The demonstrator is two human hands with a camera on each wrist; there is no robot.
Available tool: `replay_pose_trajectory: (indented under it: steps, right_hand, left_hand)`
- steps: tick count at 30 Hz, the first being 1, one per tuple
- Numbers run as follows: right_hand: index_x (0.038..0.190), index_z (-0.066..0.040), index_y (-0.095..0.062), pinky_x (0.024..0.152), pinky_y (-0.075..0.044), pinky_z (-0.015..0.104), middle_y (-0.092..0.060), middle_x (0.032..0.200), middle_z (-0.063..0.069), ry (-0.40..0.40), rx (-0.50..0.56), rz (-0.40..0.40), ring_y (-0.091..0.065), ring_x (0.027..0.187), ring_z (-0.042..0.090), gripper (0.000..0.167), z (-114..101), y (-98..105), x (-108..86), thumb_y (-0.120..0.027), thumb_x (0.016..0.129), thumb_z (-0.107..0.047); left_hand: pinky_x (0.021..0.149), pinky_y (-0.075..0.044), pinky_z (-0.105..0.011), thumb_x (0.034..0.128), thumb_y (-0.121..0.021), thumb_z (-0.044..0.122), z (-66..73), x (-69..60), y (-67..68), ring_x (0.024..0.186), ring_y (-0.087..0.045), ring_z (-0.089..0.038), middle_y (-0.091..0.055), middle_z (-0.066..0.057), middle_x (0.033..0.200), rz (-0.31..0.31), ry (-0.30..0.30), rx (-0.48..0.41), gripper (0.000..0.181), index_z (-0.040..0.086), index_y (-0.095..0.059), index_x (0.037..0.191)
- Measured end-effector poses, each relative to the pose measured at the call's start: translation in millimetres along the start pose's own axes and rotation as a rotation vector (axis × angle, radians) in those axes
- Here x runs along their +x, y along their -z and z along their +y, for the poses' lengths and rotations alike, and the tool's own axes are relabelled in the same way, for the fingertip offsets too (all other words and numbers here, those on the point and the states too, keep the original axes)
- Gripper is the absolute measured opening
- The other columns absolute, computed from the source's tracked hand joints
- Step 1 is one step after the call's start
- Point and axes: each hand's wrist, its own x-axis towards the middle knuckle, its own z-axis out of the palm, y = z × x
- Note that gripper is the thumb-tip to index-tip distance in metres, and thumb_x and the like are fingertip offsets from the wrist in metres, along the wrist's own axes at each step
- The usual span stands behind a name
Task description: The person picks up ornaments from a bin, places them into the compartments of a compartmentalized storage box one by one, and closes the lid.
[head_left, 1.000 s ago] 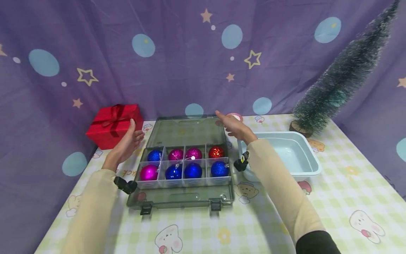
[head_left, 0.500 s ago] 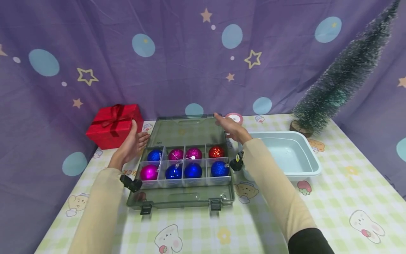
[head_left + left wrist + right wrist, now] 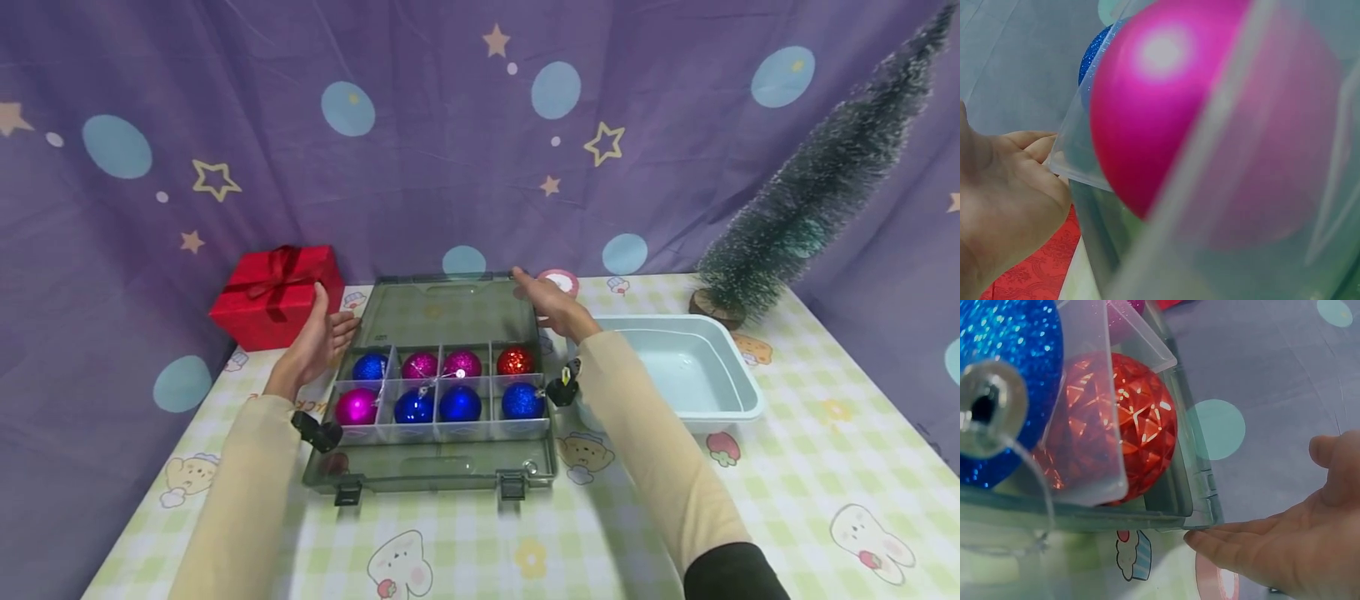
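A smoky translucent plastic case (image 3: 450, 310) lies on the table, holding a clear divided tray (image 3: 450, 430). Its compartments hold several baubles: a glossy pink bauble (image 3: 357, 407), a red faceted bauble (image 3: 1147, 425), a blue glitter bauble (image 3: 522, 401), and more blue and pink ones. My left hand (image 3: 309, 340) is held beside the case's left side, fingers straight and thumb up; in the left wrist view its fingertips pass behind the tray corner, contact unclear. My right hand (image 3: 551, 302) extends along the back right side, its fingertips (image 3: 1200, 540) at the case's corner, seemingly touching it.
A pale blue basin (image 3: 693, 375) stands right of the case, partly behind the right sleeve. A red gift box (image 3: 281, 296) sits back left. A frosted toy tree (image 3: 810, 192) rises back right. A pink-and-white roll (image 3: 562, 282) lies behind the right hand.
Both hands have moved inward toward the case's sides, mostly in the first half second. The head view has shifted slightly. The baubles keep their places in the tray.
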Motion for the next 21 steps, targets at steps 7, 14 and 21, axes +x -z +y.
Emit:
replay_pose_trajectory:
  steps: [7, 14, 21]
  right_hand:
    - [0.163, 0.002, -0.016, 0.124, -0.02, 0.054, -0.035, 0.162, 0.02, 0.04, 0.021, -0.002, -0.024, 0.151, 0.044, 0.075, -2, 5, -2.1, -0.032, 0.112, -0.049]
    - [0.164, 0.002, -0.013, 0.123, -0.024, 0.051, -0.044, 0.155, 0.022, 0.071, 0.023, 0.032, -0.031, 0.149, 0.041, 0.08, -7, 10, -9.6, -0.039, 0.111, -0.051]
    - [0.161, 0.007, -0.016, 0.121, -0.029, 0.052, -0.045, 0.136, 0.03, 0.17, 0.038, 0.054, -0.047, 0.129, 0.039, 0.077, -13, 15, -22.0, -0.039, 0.111, -0.047]
  left_hand:
    - [0.125, 0.003, -0.044, 0.0916, -0.002, 0.084, 1.7, -0.7, 1.2, 0.154, 0.006, -0.039, 0.007, -0.029, 0.167, -0.001, -0.028, -0.028, 0.116, -0.01, 0.009, 0.159]
    - [0.126, -0.001, -0.043, 0.0936, -0.003, 0.082, 6.0, -5.5, 1.0, 0.155, 0.001, -0.037, 0.002, -0.028, 0.168, 0.025, -0.086, -0.057, 0.114, -0.011, 0.006, 0.159]
    - [0.126, 0.0, -0.043, 0.0954, -0.007, 0.081, 14.2, -15.7, -2.1, 0.156, 0.0, -0.036, -0.001, -0.029, 0.167, 0.04, -0.157, -0.055, 0.113, -0.011, 0.004, 0.159]
